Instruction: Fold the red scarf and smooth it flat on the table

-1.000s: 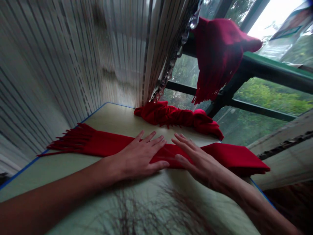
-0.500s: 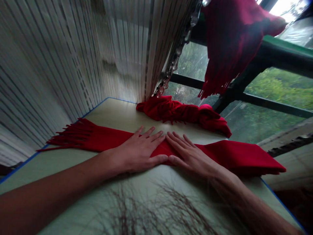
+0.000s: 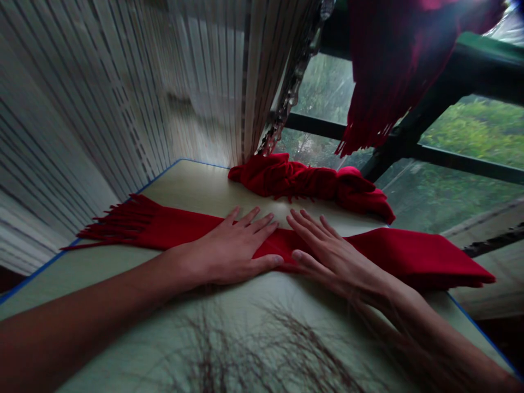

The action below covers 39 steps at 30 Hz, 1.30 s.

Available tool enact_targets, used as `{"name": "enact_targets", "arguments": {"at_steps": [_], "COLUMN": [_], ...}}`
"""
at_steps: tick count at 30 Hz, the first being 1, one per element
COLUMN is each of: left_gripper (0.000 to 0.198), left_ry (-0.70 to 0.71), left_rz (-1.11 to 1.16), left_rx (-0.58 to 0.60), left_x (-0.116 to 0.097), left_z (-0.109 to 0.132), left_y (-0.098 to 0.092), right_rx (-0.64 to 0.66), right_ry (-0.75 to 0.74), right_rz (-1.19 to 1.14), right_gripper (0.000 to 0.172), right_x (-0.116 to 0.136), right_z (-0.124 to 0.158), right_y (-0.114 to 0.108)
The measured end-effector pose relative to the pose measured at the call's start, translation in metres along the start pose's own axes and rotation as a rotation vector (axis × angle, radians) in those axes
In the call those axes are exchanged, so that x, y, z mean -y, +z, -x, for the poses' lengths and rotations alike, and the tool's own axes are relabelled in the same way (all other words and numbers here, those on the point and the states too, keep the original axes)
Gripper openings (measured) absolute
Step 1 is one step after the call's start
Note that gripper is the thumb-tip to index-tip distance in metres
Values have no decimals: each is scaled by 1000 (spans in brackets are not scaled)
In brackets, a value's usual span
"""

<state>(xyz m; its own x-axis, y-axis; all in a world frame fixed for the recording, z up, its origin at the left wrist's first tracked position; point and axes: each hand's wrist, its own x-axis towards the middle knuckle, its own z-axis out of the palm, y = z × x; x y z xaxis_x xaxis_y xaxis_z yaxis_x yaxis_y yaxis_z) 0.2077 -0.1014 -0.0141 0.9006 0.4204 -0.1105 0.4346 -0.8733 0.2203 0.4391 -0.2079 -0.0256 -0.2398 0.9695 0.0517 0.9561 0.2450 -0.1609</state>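
Note:
A red fleece scarf (image 3: 413,259) lies flat across the pale table (image 3: 192,191), its fringe pointing left. My left hand (image 3: 229,248) rests palm down on the scarf with its fingers spread. My right hand (image 3: 327,254) lies flat on the same scarf just to the right, its fingertips reaching the cloth's far edge. Neither hand grips the cloth. Beyond the fingertips, a second bunched red scarf (image 3: 307,185) lies twisted along the table's far edge, apart from both hands.
A striped, pale curtain (image 3: 123,98) hangs along the table's left side. A dark red fringed cloth (image 3: 393,71) hangs from the dark window frame (image 3: 434,147) at upper right. Green foliage shows through the glass. The table has a blue edge strip.
My right hand has slid slightly right, away from my left hand, which stays almost still. The whole view has tilted slightly, so the hanging cloth sits higher in the frame.

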Motion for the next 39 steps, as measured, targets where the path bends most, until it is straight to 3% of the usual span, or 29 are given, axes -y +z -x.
{"name": "enact_targets", "arguments": {"at_steps": [4, 16, 22, 39], "left_gripper": [85, 85, 82, 78], "left_ry": [4, 5, -15, 18], "left_rz": [-9, -37, -42, -45], "left_rx": [-10, -11, -7, 0], "left_x": [1, 1, 0, -4], "left_z": [-1, -1, 1, 3], "left_y": [2, 2, -2, -6], "right_rx": [45, -8, 74, 51], "right_ry": [3, 11, 30, 26], "right_rz": [-11, -15, -5, -54], "right_gripper": [75, 77, 79, 78], "right_x": [0, 2, 7, 7], "right_z": [0, -2, -5, -5], "right_y": [0, -3, 1, 0]}}
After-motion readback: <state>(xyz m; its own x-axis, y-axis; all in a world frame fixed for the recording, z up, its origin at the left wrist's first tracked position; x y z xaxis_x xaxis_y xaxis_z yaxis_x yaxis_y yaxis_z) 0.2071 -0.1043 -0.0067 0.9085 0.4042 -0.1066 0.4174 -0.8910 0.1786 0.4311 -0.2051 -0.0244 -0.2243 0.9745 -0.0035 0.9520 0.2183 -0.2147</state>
